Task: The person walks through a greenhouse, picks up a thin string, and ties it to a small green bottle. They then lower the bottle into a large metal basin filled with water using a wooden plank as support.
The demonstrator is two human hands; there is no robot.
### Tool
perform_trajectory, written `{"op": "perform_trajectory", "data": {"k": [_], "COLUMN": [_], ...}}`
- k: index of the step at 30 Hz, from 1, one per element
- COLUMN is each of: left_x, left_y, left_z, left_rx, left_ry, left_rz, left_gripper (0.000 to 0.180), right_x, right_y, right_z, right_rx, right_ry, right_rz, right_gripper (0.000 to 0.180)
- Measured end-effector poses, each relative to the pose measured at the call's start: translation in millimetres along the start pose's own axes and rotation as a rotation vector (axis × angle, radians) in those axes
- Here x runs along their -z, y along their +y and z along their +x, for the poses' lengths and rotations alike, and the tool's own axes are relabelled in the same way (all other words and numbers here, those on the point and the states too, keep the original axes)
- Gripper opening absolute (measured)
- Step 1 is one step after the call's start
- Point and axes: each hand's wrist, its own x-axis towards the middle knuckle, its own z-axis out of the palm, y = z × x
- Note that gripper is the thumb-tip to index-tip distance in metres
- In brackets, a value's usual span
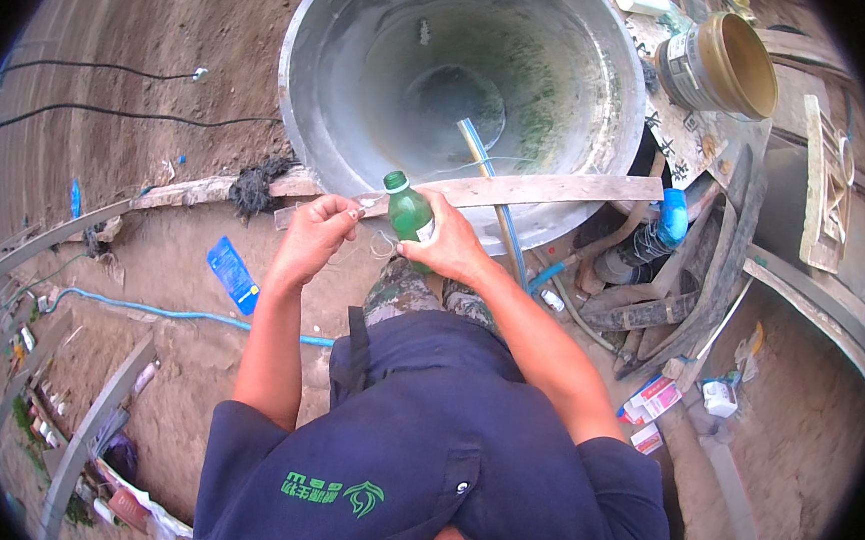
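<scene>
A green plastic bottle (408, 211) is upright in my right hand (455, 239), whose fingers wrap round it. Whether its green top is capped or open, I cannot tell. To the left of it, my left hand (317, 232) is closed in a pinch; a small pale piece shows at the fingertips, too small to name. Between the hands, a thin pale string (382, 243) hangs in loops. Just beyond them a wooden plank (548, 189) crosses the near side of a large round metal tank (300, 90). A striped tube (502, 210) leans out of the tank across this plank.
A brown bucket (712, 69) lies tilted at the far right. Below it are a blue-ended pipe (671, 218) and curved dark hoses (724, 260). A blue packet (234, 274) and a blue hose (159, 308) lie on the soil to the left. Black cables (133, 112) run farther off.
</scene>
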Motion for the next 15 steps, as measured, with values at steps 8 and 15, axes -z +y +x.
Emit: {"op": "perform_trajectory", "data": {"k": [8, 15], "left_x": [-3.6, -22.1], "left_y": [-22.4, -65.9], "left_z": [-7.9, -18.6], "left_rx": [-0.031, 0.024], "left_ry": [-0.014, -0.040], "left_rz": [0.149, -0.044], "left_gripper": [0.014, 0.015], "right_x": [-18.3, -31.2], "right_y": [1.6, 24.8], "right_z": [-7.9, -16.2], "right_rx": [0.011, -0.028], "right_ry": [0.004, -0.045], "right_rz": [-0.034, -0.130], "right_gripper": [0.081, 0.083]}}
